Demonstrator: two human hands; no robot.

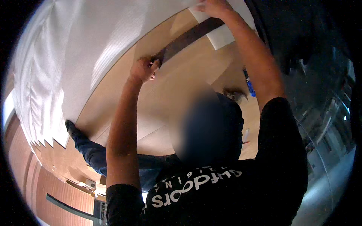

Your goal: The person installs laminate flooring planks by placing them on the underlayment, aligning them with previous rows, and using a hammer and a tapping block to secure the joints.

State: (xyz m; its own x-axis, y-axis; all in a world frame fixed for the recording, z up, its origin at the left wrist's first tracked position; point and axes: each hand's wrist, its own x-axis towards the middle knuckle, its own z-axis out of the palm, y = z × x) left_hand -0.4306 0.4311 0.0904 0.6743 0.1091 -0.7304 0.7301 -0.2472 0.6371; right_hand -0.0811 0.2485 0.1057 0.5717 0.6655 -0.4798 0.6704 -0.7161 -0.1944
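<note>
A long, flat dark brown strip (188, 38) runs slantwise between my two hands above the wood-coloured floor surface (181, 71). At its near left end, my left hand (144, 69) is closed with fingers curled, gripping the strip. My right hand (214, 7) is at the top edge, over the strip's far end and next to a white flat sheet (221, 39). Its fingers are smeared by motion and partly cut off, so their hold is unclear. What the strip is made of cannot be made out.
White pleated fabric (79, 56) spreads along the left. My leg in dark trousers (90, 152) stretches out left. A blue object (250, 87) lies by my right forearm, near a small dark tangled thing (233, 93). Dark, shiny surfaces (324, 113) fill the right side.
</note>
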